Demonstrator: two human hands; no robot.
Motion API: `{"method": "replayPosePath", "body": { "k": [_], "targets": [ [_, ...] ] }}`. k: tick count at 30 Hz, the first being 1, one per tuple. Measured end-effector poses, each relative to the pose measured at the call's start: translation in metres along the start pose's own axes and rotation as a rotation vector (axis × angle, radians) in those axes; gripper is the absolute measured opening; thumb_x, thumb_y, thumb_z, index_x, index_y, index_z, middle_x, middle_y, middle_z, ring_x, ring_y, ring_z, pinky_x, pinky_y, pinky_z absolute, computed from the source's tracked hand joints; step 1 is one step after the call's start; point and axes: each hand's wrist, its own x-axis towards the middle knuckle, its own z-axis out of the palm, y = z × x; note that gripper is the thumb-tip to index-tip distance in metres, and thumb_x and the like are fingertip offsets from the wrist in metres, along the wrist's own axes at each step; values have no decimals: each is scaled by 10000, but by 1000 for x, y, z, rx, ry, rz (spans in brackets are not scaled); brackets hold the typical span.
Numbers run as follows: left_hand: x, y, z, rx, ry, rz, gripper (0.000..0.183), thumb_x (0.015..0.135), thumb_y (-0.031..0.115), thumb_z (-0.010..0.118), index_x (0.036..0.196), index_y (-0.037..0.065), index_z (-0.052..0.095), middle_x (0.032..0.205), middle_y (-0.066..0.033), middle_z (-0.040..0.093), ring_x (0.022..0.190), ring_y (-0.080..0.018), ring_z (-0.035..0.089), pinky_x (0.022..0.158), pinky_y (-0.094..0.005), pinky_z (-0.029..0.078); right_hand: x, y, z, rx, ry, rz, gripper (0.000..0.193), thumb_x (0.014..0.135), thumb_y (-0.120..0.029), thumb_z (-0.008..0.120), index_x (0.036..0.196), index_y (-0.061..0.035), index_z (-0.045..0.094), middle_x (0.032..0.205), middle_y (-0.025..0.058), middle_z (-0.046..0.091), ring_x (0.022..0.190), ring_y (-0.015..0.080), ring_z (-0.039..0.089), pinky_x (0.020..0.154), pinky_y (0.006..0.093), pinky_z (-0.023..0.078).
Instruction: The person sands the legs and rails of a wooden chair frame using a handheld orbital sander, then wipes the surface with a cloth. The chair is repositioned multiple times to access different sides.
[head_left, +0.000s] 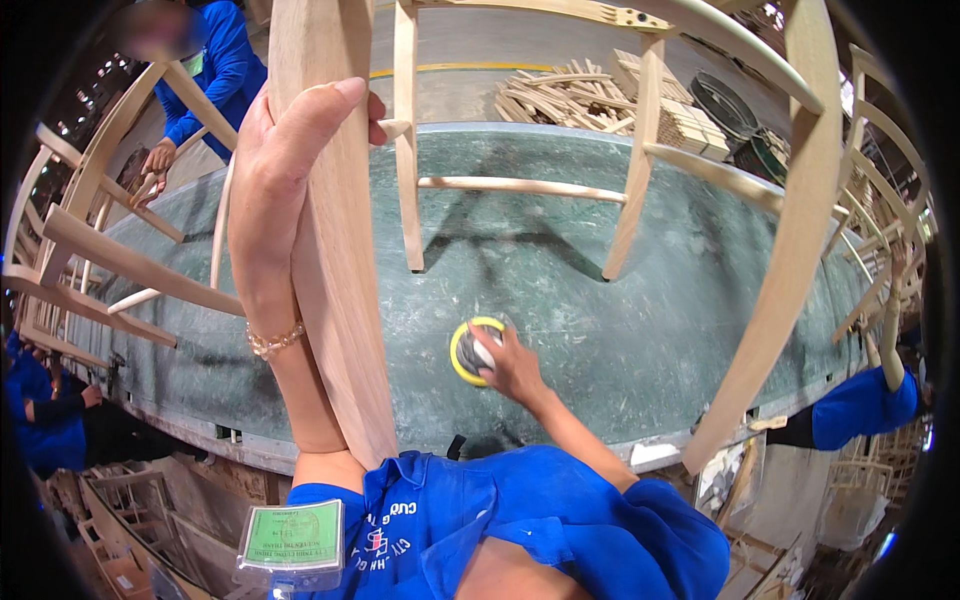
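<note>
An unpainted wooden chair frame (520, 188) stands on the green worktable (430, 300), its near legs looming large. My left hand (285, 150) is wrapped around the thick near-left leg (335, 230), thumb lying across its front. Between the near legs, low over the tabletop, my right hand (515, 370) grips a round, yellow-rimmed thing (463, 354) with a dark and whitish middle. Its exact kind cannot be made out. The fingers of that hand are bent over its right side. The near-right leg (770, 270) is untouched.
More chair frames stand at the left (130, 270) and right (880, 200). A co-worker in blue (225, 65) handles one at the far left. Other people's blue sleeves show at both sides. Beyond the table lie a pile of wooden pieces (570, 95) and dark round tubs (725, 105).
</note>
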Motion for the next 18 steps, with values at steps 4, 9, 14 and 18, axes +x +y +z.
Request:
{"method": "replayPosePath", "body": {
  "k": [4, 9, 14, 18],
  "targets": [
    [-8, -2, -2, 16, 49, 11, 391, 785, 352, 698, 931, 2, 601, 779, -75, 627, 742, -131, 601, 719, -247, 460, -67, 14, 17, 5, 21, 105, 829, 670, -121, 784, 1383, -344, 424, 1187, 184, 494, 986, 403, 582, 769, 471, 514],
    [-16, -3, -4, 4, -21, 71, 358, 812, 339, 667, 933, 11, 592, 790, -70, 621, 730, -145, 594, 696, -273, 455, -77, -1, -7, -35, 209, 40, 697, 744, -203, 764, 1372, -198, 465, 1189, 187, 528, 1038, 378, 563, 857, 427, 480],
    [-28, -4, -10, -35, -87, 115, 334, 826, 271, 650, 992, 0, 549, 825, -87, 616, 730, -146, 590, 694, -281, 471, -53, -78, -41, 915, -216, -127, 763, 856, -384, 692, 1476, -131, 327, 1269, 179, 553, 1158, 262, 544, 985, 384, 436],
    [-45, -2, -14, -78, -99, 93, 336, 840, 215, 617, 1067, -6, 505, 828, -88, 614, 742, -144, 591, 705, -282, 480, -47, -162, -26, 1210, -348, -292, 862, 832, -380, 718, 1473, -51, 245, 1288, 173, 501, 1177, 253, 509, 1024, 384, 387]
  ]
}}
